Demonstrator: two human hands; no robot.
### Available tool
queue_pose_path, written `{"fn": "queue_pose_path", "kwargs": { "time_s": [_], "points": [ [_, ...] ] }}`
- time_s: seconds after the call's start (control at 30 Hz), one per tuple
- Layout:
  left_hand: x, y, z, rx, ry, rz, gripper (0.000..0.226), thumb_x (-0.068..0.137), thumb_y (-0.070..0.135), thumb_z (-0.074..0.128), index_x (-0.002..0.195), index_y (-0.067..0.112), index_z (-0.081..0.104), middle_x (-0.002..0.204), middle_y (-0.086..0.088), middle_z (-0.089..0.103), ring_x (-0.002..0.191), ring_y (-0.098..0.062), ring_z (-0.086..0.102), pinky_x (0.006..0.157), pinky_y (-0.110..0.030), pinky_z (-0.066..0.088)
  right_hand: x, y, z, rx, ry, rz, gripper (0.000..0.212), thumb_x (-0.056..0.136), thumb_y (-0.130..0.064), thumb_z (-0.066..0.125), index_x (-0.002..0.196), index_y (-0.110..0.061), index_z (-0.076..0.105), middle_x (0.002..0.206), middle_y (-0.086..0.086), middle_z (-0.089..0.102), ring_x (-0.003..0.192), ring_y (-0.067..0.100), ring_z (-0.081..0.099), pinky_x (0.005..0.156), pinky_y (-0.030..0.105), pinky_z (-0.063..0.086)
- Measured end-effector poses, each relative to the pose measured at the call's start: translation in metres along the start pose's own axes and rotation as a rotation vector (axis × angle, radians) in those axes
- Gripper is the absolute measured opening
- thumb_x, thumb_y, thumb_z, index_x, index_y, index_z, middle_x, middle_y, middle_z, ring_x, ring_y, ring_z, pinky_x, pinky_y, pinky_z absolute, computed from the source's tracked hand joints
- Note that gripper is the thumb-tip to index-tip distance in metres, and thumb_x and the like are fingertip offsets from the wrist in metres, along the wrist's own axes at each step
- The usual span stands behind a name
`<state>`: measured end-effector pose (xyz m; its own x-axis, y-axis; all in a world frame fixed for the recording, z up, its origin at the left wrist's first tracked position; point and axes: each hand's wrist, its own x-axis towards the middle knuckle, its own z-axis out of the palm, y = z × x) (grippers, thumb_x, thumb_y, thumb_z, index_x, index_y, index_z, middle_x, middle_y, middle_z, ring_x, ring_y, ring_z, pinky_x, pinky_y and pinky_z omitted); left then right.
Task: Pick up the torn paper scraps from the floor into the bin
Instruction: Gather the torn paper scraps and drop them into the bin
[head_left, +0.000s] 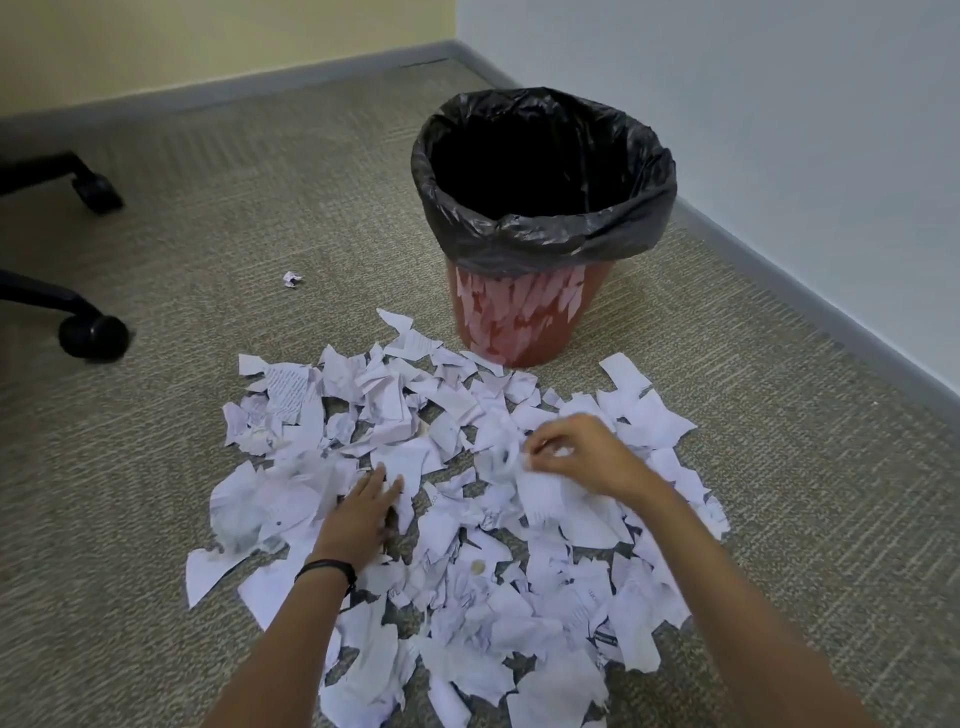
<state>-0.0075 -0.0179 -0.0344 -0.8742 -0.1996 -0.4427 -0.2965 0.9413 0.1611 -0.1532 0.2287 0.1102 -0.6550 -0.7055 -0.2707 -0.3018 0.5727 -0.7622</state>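
The fingers of the left hand are laid straight and flat on the heap of torn white paper scraps. The right hand is curled, its fingers pinching scraps near the heap's far edge. The heap is spread on the grey-beige carpet floor. The red bin lined with a black plastic bag stands just beyond the heap, near the wall corner.
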Motion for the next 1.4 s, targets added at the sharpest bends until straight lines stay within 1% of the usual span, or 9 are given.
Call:
{"fn": "queue_pose_path", "kwargs": {
  "time_s": [0.33, 0.5, 0.63, 0.73, 0.9, 0.97, 1.07, 1.23, 1.4],
  "points": [
    [0.005, 0.000, -0.003, 0.019, -0.036, 0.040, 0.070, 0.097, 0.021, 0.044, 0.151, 0.022, -0.001, 0.159, -0.006, -0.009, 0.147, -0.022, 0.001, 0.117, -0.032, 0.020, 0.023, -0.114, -0.124, 0.562, 0.605, -0.235, 0.017, 0.084, -0.003, 0.064, 0.079, -0.019, 0.067, 0.070, -0.009, 0.070, 0.067, 0.003, 0.066, 0.071, 0.019, 0.056],
    [0.006, -0.002, -0.002, 0.008, -0.037, 0.050, 0.067, 0.099, 0.023, 0.040, 0.151, 0.023, -0.002, 0.159, -0.005, -0.010, 0.147, -0.021, 0.000, 0.117, -0.032, 0.020, 0.067, -0.120, -0.152, 0.475, 0.942, -0.215, 0.010, 0.075, -0.011, 0.070, 0.084, -0.015, 0.070, 0.078, -0.010, 0.065, 0.082, 0.010, 0.065, 0.083, 0.035, 0.058],
    [0.006, -0.003, -0.002, 0.002, -0.043, 0.047, 0.067, 0.099, 0.023, 0.040, 0.151, 0.024, -0.002, 0.159, -0.004, -0.011, 0.148, -0.020, 0.000, 0.117, -0.033, 0.022, 0.072, -0.111, -0.143, 0.234, 0.951, -0.194, 0.029, 0.081, -0.016, 0.059, 0.109, -0.022, 0.061, 0.115, -0.007, 0.060, 0.110, 0.014, 0.061, 0.095, 0.028, 0.051],
    [0.006, -0.004, -0.004, 0.005, -0.048, 0.051, 0.066, 0.098, 0.021, 0.040, 0.151, 0.024, 0.000, 0.159, -0.005, -0.009, 0.147, -0.021, 0.001, 0.116, -0.033, 0.022, 0.057, -0.094, -0.105, 0.177, 1.023, -0.317, 0.030, 0.083, 0.000, 0.048, 0.101, -0.018, 0.064, 0.118, 0.006, 0.060, 0.099, 0.006, 0.060, 0.080, 0.007, 0.047],
    [0.007, -0.003, -0.009, -0.007, -0.070, 0.047, 0.063, 0.099, 0.020, 0.037, 0.151, 0.025, 0.003, 0.159, -0.005, -0.007, 0.147, -0.021, 0.003, 0.116, -0.033, 0.023, 0.052, -0.027, -0.016, -0.090, 0.650, -0.159, 0.027, 0.087, 0.000, 0.055, 0.109, -0.013, 0.064, 0.121, 0.008, 0.058, 0.105, 0.004, 0.050, 0.092, 0.002, 0.035],
    [0.006, -0.002, -0.011, -0.001, -0.069, 0.045, 0.061, 0.099, 0.022, 0.037, 0.151, 0.026, 0.005, 0.159, -0.003, -0.006, 0.147, -0.019, 0.004, 0.114, -0.033, 0.028, 0.054, 0.003, 0.017, -0.152, 0.368, -0.017, 0.037, 0.087, -0.016, 0.062, 0.124, -0.017, 0.056, 0.139, 0.012, 0.041, 0.129, 0.021, 0.037, 0.112, 0.027, 0.029],
    [0.003, -0.001, -0.015, 0.026, -0.069, 0.048, 0.062, 0.099, 0.024, 0.038, 0.151, 0.024, 0.003, 0.159, -0.001, -0.006, 0.147, -0.017, 0.007, 0.114, -0.032, 0.029, 0.051, 0.032, 0.055, -0.259, 0.073, 0.161, 0.071, 0.084, -0.036, 0.066, 0.144, -0.024, 0.031, 0.156, 0.013, 0.008, 0.144, 0.030, 0.010, 0.115, 0.044, 0.021],
    [-0.001, -0.001, -0.022, 0.021, -0.081, 0.052, 0.065, 0.099, 0.024, 0.038, 0.151, 0.020, -0.001, 0.159, -0.001, -0.007, 0.146, -0.015, 0.011, 0.108, -0.029, 0.034, 0.048, 0.042, 0.089, -0.440, -0.020, 0.158, 0.089, 0.077, -0.048, 0.068, 0.147, -0.030, 0.018, 0.157, 0.010, -0.007, 0.145, 0.033, -0.004, 0.112, 0.057, 0.019],
    [-0.004, 0.001, -0.028, 0.004, -0.093, 0.044, 0.064, 0.099, 0.023, 0.039, 0.151, 0.021, 0.003, 0.159, 0.000, -0.005, 0.146, -0.014, 0.013, 0.106, -0.028, 0.035, 0.047, 0.054, 0.101, -0.479, -0.064, 0.257, 0.082, 0.082, -0.041, 0.067, 0.147, -0.027, 0.019, 0.156, 0.015, -0.011, 0.144, 0.038, 0.001, 0.110, 0.052, 0.026]
  ]
}}
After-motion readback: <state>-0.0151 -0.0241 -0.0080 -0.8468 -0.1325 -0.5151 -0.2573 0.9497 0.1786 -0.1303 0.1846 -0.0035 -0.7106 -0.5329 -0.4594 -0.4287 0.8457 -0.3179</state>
